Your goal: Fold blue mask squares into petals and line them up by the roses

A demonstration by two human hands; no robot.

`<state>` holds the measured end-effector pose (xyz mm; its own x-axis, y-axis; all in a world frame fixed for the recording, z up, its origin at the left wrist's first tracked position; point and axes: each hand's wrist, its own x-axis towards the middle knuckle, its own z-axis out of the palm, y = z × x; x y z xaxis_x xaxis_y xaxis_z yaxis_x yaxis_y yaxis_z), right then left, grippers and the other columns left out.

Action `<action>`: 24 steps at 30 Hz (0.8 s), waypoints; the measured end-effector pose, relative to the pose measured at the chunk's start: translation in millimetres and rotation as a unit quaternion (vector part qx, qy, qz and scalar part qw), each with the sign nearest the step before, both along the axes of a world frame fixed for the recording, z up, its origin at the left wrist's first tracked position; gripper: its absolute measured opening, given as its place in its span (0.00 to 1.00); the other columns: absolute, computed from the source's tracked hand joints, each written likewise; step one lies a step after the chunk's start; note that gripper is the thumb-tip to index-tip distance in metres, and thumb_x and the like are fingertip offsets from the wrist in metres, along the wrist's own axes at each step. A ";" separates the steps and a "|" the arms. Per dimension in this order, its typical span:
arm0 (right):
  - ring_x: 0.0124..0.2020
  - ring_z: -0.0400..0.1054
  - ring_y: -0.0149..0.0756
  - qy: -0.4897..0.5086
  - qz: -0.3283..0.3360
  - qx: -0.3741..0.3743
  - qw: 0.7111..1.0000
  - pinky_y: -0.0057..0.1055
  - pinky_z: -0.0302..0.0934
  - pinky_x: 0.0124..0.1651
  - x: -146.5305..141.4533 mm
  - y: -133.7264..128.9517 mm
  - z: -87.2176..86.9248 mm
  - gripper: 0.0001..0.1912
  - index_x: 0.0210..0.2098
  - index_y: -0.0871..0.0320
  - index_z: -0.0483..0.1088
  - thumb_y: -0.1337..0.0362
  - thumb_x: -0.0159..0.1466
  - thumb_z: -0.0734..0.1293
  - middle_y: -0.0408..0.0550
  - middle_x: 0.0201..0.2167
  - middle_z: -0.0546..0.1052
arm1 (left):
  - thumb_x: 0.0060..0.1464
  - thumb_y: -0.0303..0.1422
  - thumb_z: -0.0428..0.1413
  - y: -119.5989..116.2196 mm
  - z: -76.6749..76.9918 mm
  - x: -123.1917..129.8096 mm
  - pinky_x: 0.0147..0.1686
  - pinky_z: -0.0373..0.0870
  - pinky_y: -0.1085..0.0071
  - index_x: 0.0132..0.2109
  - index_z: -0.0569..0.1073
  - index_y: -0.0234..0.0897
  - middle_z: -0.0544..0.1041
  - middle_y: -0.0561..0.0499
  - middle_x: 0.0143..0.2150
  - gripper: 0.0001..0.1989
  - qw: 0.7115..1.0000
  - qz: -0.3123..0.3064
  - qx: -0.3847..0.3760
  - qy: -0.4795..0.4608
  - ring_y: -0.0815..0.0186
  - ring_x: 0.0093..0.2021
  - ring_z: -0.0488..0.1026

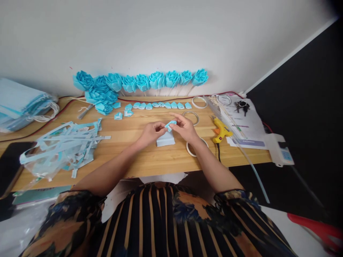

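Both my hands meet over the middle of the wooden table, holding one small folded blue piece point(170, 125) between them. My left hand point(153, 133) pinches its left end between thumb and fingers. On the other end, my right hand point(185, 128) grips with the thumb, while its index finger stretches out to the left above. Just below the hands lies a stack of pale blue sheets point(165, 140), partly covered by them. Beyond runs a row of folded blue pieces point(161, 105), with a few more point(118, 116) at its left end.
Blue flowers point(142, 82) on sticks lean along the wall. Cut strips point(77, 142) heap on the left near a phone point(13, 164). Tape rolls point(193, 117) lie right of my hands. Further right are a yellow glue gun point(221, 130), keys point(242, 106) and a power strip point(280, 149).
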<state>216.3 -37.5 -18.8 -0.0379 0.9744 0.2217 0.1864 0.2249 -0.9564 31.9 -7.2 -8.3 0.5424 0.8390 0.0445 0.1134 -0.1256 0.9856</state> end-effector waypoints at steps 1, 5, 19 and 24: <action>0.32 0.68 0.32 -0.004 -0.002 0.004 1.000 0.31 0.64 0.38 0.2 0.0 -0.1 0.27 0.57 0.54 0.68 0.56 0.59 0.70 0.43 0.33 0.74 | 0.51 0.37 0.58 -0.3 0.3 -0.2 0.27 0.56 0.74 0.30 0.71 0.34 0.69 0.55 0.25 0.10 1.000 0.000 0.003 0.002 0.72 0.26 0.62; 0.32 0.68 0.31 -0.001 -0.007 0.004 1.000 0.30 0.65 0.37 -0.2 -0.6 0.9 0.27 0.57 0.53 0.69 0.56 0.58 0.70 0.42 0.32 0.74 | 0.52 0.36 0.57 -0.1 -0.4 -1.1 0.27 0.56 0.74 0.30 0.72 0.34 0.70 0.55 0.26 0.09 1.000 -0.005 0.017 0.014 0.72 0.26 0.62; 0.31 0.68 0.31 0.132 -0.112 0.012 0.985 0.29 0.66 0.36 5.3 2.3 5.4 0.20 0.51 0.53 0.73 0.52 0.61 0.68 0.42 0.29 0.75 | 0.49 0.40 0.61 5.3 -1.8 -2.6 0.29 0.58 0.74 0.32 0.73 0.34 0.70 0.55 0.27 0.12 0.998 0.041 -0.029 -0.035 0.73 0.27 0.63; 0.29 0.67 0.29 0.139 -0.119 0.007 0.983 0.27 0.65 0.33 6.4 3.2 3.9 0.19 0.48 0.54 0.74 0.53 0.60 0.68 0.41 0.28 0.74 | 0.48 0.42 0.61 8.2 2.7 -5.1 0.26 0.53 0.74 0.30 0.72 0.34 0.65 0.57 0.24 0.15 0.996 0.063 -0.036 -0.047 0.74 0.25 0.58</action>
<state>222.7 -34.3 -14.9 0.2543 0.9454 0.2040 -0.0335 0.2194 -0.9751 26.8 1.0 -5.6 0.4294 0.9027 0.0274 0.0305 -0.0448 0.9985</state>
